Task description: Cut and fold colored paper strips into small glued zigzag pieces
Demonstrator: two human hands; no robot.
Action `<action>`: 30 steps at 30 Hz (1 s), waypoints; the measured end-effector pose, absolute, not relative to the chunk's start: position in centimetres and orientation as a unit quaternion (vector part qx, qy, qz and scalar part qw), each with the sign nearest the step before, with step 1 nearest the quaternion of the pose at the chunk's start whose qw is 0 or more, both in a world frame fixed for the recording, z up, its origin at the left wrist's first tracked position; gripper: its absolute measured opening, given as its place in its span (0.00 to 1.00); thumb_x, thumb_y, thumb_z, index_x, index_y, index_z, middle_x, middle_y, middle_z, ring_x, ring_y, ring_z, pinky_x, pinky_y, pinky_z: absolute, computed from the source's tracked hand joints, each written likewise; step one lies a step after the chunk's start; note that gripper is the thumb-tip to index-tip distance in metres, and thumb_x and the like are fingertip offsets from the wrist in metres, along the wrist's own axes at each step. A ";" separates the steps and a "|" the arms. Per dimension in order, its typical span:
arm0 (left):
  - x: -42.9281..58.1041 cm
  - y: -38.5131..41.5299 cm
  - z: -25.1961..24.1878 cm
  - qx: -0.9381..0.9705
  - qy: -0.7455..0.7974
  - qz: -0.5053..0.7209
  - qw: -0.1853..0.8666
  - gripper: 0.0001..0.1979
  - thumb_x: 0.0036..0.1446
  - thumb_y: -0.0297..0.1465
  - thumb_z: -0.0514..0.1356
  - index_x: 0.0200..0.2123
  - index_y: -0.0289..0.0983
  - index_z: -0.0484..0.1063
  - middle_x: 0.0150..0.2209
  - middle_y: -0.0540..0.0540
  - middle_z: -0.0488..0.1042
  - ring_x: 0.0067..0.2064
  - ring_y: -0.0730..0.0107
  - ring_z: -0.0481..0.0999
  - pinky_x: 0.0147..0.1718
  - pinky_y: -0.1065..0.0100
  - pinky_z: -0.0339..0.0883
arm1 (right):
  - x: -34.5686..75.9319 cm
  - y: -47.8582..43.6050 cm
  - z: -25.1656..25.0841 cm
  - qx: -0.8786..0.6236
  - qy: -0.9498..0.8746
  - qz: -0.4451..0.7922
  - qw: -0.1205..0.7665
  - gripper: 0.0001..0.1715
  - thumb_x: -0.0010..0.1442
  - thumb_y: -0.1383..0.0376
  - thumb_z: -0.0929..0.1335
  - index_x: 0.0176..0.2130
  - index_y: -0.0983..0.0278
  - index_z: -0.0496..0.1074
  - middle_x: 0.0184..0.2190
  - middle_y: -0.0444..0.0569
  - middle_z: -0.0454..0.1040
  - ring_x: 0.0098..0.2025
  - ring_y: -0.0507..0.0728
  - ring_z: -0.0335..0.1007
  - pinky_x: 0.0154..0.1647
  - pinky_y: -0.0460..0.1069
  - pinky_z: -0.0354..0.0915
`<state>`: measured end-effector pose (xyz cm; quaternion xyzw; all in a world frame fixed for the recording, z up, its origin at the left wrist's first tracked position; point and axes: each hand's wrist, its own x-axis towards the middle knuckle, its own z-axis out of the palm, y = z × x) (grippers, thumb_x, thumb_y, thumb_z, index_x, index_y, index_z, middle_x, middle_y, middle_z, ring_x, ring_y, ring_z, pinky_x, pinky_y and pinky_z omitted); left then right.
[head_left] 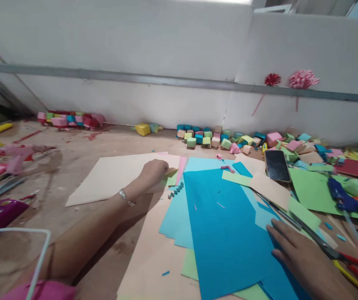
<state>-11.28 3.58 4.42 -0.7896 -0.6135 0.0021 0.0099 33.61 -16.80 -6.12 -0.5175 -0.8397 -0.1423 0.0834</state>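
Observation:
My left hand (155, 171) reaches across the cream paper sheet (113, 175), its fingers curled together beside a small green paper piece (171, 178). What those fingers hold, if anything, is hidden. A folded dark teal paper strip (176, 190) lies just below it, over light blue sheets (174, 221). Fingers stretched out, my right hand (291, 248) lies at the right edge of the large blue paper sheet (222, 233). Right beside this hand are scissors (325, 246) with red and yellow handles, lying on green and peach paper pieces.
Several small coloured paper boxes (207, 141) line the wall, with more heaped at the right. A phone (277, 166) and a blue glue gun (343, 198) lie on the right. On the left are a pink glue gun (16, 158) and a purple tool (4, 214).

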 end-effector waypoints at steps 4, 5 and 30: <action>-12.4 3.6 5.7 -0.785 -0.618 -0.036 -0.023 0.15 0.57 0.39 0.56 0.26 0.38 0.77 0.26 0.46 0.76 0.29 0.64 0.74 0.26 0.70 0.53 | 33.3 -16.8 -5.7 -0.503 -0.845 -0.154 0.098 0.23 0.59 0.61 0.64 0.54 0.59 0.71 0.58 0.55 0.68 0.52 0.68 0.71 0.45 0.61 0.71; -12.5 3.3 6.1 -0.785 -0.617 -0.048 -0.028 0.15 0.57 0.39 0.56 0.25 0.38 0.76 0.24 0.47 0.76 0.28 0.66 0.73 0.25 0.70 0.54 | 33.1 -16.9 -5.5 -0.495 -0.848 -0.155 0.107 0.24 0.58 0.62 0.64 0.54 0.58 0.71 0.58 0.54 0.68 0.52 0.67 0.72 0.45 0.61 0.72; -1.9 -14.1 2.7 -0.922 -0.340 -0.182 -0.026 0.09 0.62 0.21 0.51 0.37 0.34 0.71 0.34 0.42 0.77 0.35 0.66 0.77 0.33 0.66 0.74 | 23.4 -13.7 1.0 -0.320 -0.931 -0.097 0.144 0.13 0.60 0.78 0.63 0.40 0.67 0.73 0.44 0.57 0.75 0.50 0.64 0.68 0.45 0.57 0.65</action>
